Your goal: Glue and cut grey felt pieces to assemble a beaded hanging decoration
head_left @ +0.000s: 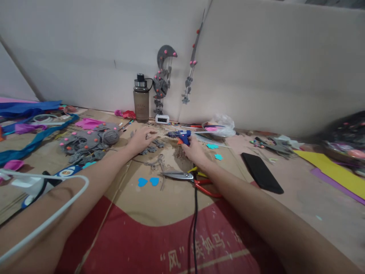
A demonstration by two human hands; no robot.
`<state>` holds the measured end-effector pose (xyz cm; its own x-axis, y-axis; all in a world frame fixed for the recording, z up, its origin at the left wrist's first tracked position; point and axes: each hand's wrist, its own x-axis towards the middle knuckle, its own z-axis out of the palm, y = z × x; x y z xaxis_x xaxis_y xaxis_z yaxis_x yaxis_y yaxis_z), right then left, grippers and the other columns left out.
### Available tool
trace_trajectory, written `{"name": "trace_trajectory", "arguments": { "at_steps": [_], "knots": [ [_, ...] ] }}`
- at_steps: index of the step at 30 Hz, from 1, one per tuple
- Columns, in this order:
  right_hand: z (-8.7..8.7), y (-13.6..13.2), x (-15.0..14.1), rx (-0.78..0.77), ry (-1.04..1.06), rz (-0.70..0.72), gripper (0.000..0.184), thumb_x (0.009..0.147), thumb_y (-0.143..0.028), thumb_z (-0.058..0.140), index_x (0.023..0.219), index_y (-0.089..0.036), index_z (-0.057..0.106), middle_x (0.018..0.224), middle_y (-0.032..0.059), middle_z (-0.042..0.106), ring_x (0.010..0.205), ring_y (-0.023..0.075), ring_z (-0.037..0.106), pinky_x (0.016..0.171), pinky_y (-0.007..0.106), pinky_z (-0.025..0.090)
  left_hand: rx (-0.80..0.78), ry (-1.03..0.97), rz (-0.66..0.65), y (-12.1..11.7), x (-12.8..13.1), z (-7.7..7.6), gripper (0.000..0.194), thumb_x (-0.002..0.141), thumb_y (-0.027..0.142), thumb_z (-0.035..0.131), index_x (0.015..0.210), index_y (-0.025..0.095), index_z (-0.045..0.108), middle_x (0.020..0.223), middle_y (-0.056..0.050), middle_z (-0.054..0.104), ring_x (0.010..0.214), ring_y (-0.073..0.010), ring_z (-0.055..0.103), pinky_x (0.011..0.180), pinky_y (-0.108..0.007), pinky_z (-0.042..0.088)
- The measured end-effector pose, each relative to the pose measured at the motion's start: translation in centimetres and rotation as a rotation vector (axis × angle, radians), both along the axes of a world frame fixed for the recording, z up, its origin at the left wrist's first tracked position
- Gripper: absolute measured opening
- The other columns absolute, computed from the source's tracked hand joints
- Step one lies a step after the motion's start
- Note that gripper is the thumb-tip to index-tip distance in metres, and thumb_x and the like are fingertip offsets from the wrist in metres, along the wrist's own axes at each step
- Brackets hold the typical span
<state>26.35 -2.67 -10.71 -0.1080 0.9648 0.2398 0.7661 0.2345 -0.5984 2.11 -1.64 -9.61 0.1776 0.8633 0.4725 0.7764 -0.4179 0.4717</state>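
Note:
My right hand [195, 153] is wrapped round the handle of a blue hot glue gun [184, 137], whose nozzle points left. Just left of the nozzle, my left hand [143, 137] hovers low over grey felt flower pieces [155, 146], with its fingers stretched out and apart; I make out nothing in them. Grey yarn strands [156, 163] lie in front of the felt. Scissors [178, 175] with red and yellow handles rest partly under my right forearm, their blades pointing left. Two blue heart shapes [154, 181] lie nearer to me.
On the left are a ball of grey yarn [110, 136], a teal ribbon [37, 139] and a white cable [85, 186] across my forearm. A bottle [141, 101] and small clock [162, 119] stand by the wall. A black phone [261, 173] lies right.

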Motion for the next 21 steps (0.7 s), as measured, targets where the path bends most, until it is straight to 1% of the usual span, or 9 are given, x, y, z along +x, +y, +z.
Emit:
{"name": "trace_trajectory", "arguments": {
  "at_steps": [3, 4, 6, 7, 10, 13, 15, 18, 21],
  "knots": [
    [1.1, -1.1, 0.3, -0.080, -0.100, -0.043, 0.031, 0.085, -0.033, 0.047, 0.106, -0.011, 0.052, 0.098, 0.0142, 0.064, 0.089, 0.0220, 0.061, 0.076, 0.032, 0.045, 0.116, -0.006, 0.017, -0.4, 0.3, 0.6, 0.023, 0.082, 0.033, 0.052, 0.091, 0.017, 0.067, 0.099, -0.008, 0.068, 0.099, -0.0198, 0.058, 0.094, -0.034, 0.041],
    [1.6, -1.7, 0.7, -0.051, -0.171, -0.038, 0.032, 0.085, -0.034, 0.048, 0.106, -0.011, 0.054, 0.102, 0.0160, 0.062, 0.095, 0.0241, 0.059, 0.081, 0.034, 0.044, 0.119, -0.006, 0.043, -0.4, 0.3, 0.7, 0.023, 0.082, 0.032, 0.052, 0.089, 0.017, 0.067, 0.096, -0.008, 0.069, 0.096, -0.0199, 0.059, 0.092, -0.034, 0.042],
    [2.9, -3.5, 2.0, 0.122, -0.274, -0.037, 0.032, 0.086, -0.030, 0.048, 0.110, -0.011, 0.053, 0.115, 0.0182, 0.057, 0.110, 0.0264, 0.052, 0.092, 0.038, 0.039, 0.100, -0.017, 0.112, -0.2, 0.2, 0.6, 0.021, 0.081, 0.030, 0.053, 0.086, 0.016, 0.067, 0.093, -0.007, 0.070, 0.092, -0.0202, 0.060, 0.089, -0.033, 0.043],
    [3.4, -4.6, 2.9, 0.163, -0.264, 0.026, 0.030, 0.087, -0.029, 0.045, 0.112, -0.014, 0.052, 0.114, 0.0151, 0.058, 0.110, 0.0238, 0.052, 0.092, 0.035, 0.039, 0.085, -0.031, 0.145, -0.1, 0.1, 0.6, 0.019, 0.080, 0.028, 0.053, 0.086, 0.016, 0.068, 0.092, -0.007, 0.070, 0.092, -0.0200, 0.060, 0.088, -0.033, 0.044],
    [4.2, -8.2, 5.8, 0.014, -0.295, 0.323, 0.025, 0.090, -0.028, 0.040, 0.109, -0.021, 0.055, 0.098, 0.0075, 0.062, 0.090, 0.0188, 0.058, 0.081, 0.032, 0.046, 0.030, -0.072, 0.204, 0.2, -0.3, 0.4, 0.018, 0.078, 0.022, 0.053, 0.086, 0.016, 0.068, 0.090, -0.005, 0.071, 0.088, -0.0190, 0.061, 0.085, -0.031, 0.045],
    [3.7, -11.0, 8.2, -0.027, -0.369, 0.479, 0.032, 0.086, -0.028, 0.050, 0.117, -0.022, 0.054, 0.112, 0.0103, 0.058, 0.104, 0.0222, 0.054, 0.090, 0.038, 0.044, -0.016, -0.072, 0.200, 0.4, -0.4, 0.3, 0.018, 0.077, 0.021, 0.053, 0.087, 0.016, 0.068, 0.091, -0.006, 0.071, 0.087, -0.0187, 0.061, 0.084, -0.030, 0.045],
    [3.0, -11.8, 8.9, 0.002, -0.372, 0.544, 0.034, 0.087, -0.023, 0.047, 0.121, -0.021, 0.052, 0.119, 0.0122, 0.055, 0.109, 0.0223, 0.052, 0.094, 0.039, 0.043, -0.030, -0.057, 0.195, 0.5, -0.4, 0.2, 0.019, 0.078, 0.022, 0.054, 0.088, 0.016, 0.068, 0.092, -0.006, 0.071, 0.088, -0.0192, 0.061, 0.083, -0.030, 0.045],
    [2.2, -12.1, 9.2, 0.056, -0.363, 0.570, 0.037, 0.088, -0.018, 0.043, 0.125, -0.019, 0.048, 0.114, 0.0132, 0.056, 0.103, 0.0210, 0.054, 0.091, 0.039, 0.046, -0.046, -0.054, 0.213, 0.7, -0.6, 0.0, 0.019, 0.077, 0.025, 0.054, 0.088, 0.017, 0.068, 0.092, -0.006, 0.071, 0.087, -0.0197, 0.061, 0.081, -0.030, 0.045],
    [2.3, -12.3, 9.1, 0.108, -0.323, 0.564, 0.038, 0.090, -0.022, 0.041, 0.128, -0.019, 0.043, 0.114, 0.0123, 0.055, 0.103, 0.0203, 0.054, 0.091, 0.038, 0.046, -0.067, -0.067, 0.209, 1.0, -0.9, -0.3, 0.021, 0.078, 0.028, 0.054, 0.090, 0.017, 0.068, 0.091, -0.006, 0.070, 0.085, -0.0191, 0.061, 0.080, -0.030, 0.046]
  ]
}}
